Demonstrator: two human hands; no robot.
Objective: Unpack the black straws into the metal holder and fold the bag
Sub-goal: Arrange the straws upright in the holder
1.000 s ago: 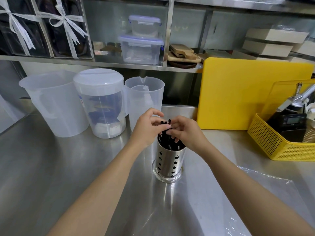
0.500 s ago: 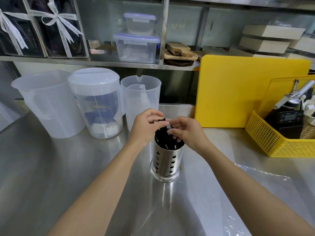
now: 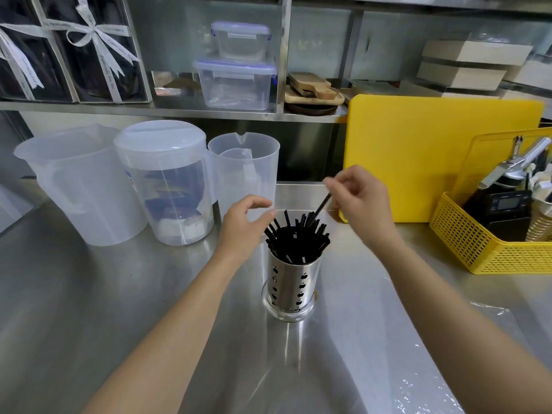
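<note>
A perforated metal holder (image 3: 291, 286) stands upright on the steel counter, packed with several black straws (image 3: 297, 239) that fan out above its rim. My right hand (image 3: 360, 206) hovers above and to the right of the holder, pinching one black straw (image 3: 322, 206) that slants down toward the bunch. My left hand (image 3: 243, 227) is just left of the straws, fingers curled and apart, holding nothing. The clear plastic bag (image 3: 430, 392) lies flat on the counter at the lower right, partly under my right forearm.
Three translucent plastic jugs (image 3: 162, 180) stand at the back left. A yellow cutting board (image 3: 439, 156) leans against the back wall. A yellow basket (image 3: 490, 252) with tools sits at the right. A shelf above holds storage boxes (image 3: 236, 82).
Both hands were cupped over the straw tops; now they have parted. My right hand has lifted up and right with a single straw, and my left has drawn back to the left.
</note>
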